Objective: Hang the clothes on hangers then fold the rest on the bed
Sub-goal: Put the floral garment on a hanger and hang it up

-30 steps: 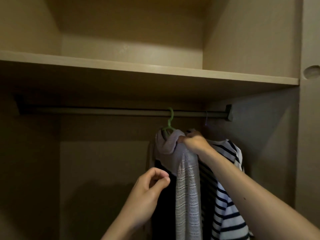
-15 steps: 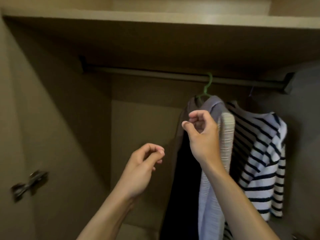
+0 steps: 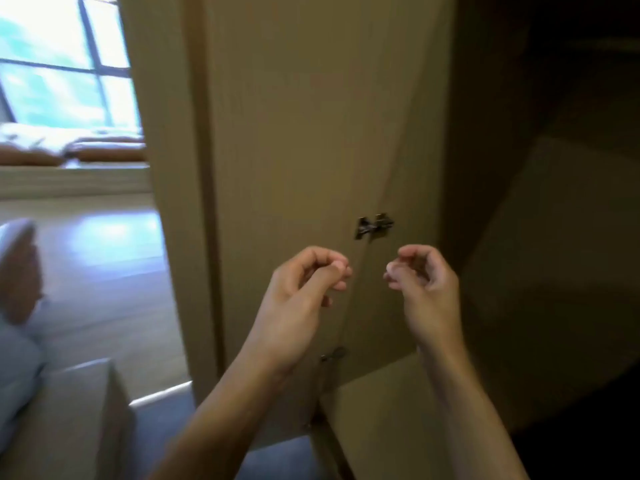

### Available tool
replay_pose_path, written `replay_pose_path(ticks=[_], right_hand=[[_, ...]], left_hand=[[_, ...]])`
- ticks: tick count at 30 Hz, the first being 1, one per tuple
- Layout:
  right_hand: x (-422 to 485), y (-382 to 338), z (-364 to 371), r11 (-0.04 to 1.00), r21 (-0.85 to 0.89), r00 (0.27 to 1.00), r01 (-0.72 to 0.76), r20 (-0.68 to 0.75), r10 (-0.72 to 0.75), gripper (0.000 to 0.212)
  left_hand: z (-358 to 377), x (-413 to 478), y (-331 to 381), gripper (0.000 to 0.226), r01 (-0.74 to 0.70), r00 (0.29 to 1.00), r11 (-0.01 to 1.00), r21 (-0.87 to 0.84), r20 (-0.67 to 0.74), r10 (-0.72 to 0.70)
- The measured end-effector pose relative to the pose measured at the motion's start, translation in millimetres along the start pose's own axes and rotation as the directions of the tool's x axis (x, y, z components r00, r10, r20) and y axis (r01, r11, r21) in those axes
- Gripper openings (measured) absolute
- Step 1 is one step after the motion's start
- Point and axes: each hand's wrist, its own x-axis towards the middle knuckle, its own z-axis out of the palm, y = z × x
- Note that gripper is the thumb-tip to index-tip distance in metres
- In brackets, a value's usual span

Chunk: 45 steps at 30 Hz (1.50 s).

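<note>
My left hand (image 3: 301, 296) and my right hand (image 3: 426, 285) are raised side by side in front of the open wardrobe door (image 3: 294, 133). Both are empty, with fingers loosely curled and thumbs near the fingertips. No hanger, rail or hung garment is in view. The dark wardrobe interior (image 3: 561, 237) lies to the right of my right hand. Some pale blue fabric (image 3: 14, 358) shows blurred at the left edge.
A metal hinge (image 3: 374, 226) sits on the door just above my hands. A window (image 3: 62, 60) with a cushioned sill is at the upper left, above a wooden floor (image 3: 104, 271). A grey padded surface (image 3: 76, 417) fills the lower left corner.
My right hand has let go of the lilac garment on the green hanger and drawn back. The view has swung left, away from the hung clothes, onto the door.
</note>
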Motion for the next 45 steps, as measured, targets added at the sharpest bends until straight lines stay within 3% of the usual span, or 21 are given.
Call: replay_pose_path(ticks=[4, 8, 12, 16, 20, 24, 29, 41, 45], right_hand=[[-15.1, -8.3, 81.7, 0.990, 0.131, 0.979, -0.050, 0.201, 0.023, 0.015], [-34.6, -11.3, 157.1, 0.975, 0.197, 0.909, -0.108, 0.418, 0.016, 0.014], [-55.8, -7.7, 231.0, 0.972, 0.168, 0.807, -0.163, 0.590, 0.033, 0.013], [-75.6, -8.2, 299.6, 0.977, 0.105, 0.716, -0.188, 0.695, 0.063, 0.013], [-79.7, -6.5, 365.2, 0.977, 0.093, 0.669, -0.191, 0.741, 0.060, 0.027], [-74.6, 0.3, 420.4, 0.969, 0.106, 0.680, -0.222, 0.730, 0.076, 0.012], [-63.2, 8.8, 475.6, 0.956, 0.118, 0.676, -0.269, 0.730, 0.100, 0.010], [-26.4, 20.1, 595.6, 0.924, 0.121, 0.535, -0.362, 0.839, 0.100, 0.010], [-37.8, 23.1, 637.6, 0.907, 0.090, 0.482, -0.411, 0.866, 0.132, 0.007]], left_hand=[[-64.4, -18.8, 4.2, 0.022, -0.039, 0.981, 0.995, 0.088, -0.187, 0.055], [-135.5, -41.1, -4.0, 0.019, 0.038, 0.927, 0.989, 0.145, -0.374, 0.019], [-205.6, -59.1, -17.2, 0.020, 0.151, 0.833, 0.973, 0.176, -0.552, -0.029], [-266.2, -65.7, -22.8, 0.035, 0.211, 0.777, 0.962, 0.175, -0.627, -0.057], [-317.4, -52.4, -23.0, 0.037, 0.239, 0.765, 0.953, 0.185, -0.640, -0.067], [-357.2, -36.6, -22.7, 0.019, 0.267, 0.736, 0.949, 0.171, -0.671, -0.086], [-384.4, -22.1, -33.4, 0.018, 0.296, 0.685, 0.944, 0.144, -0.721, -0.105], [-416.9, 17.2, -40.3, 0.013, 0.281, 0.410, 0.960, -0.003, -0.904, -0.123], [-436.8, 22.0, -38.2, 0.024, 0.245, 0.347, 0.969, -0.003, -0.933, -0.091]])
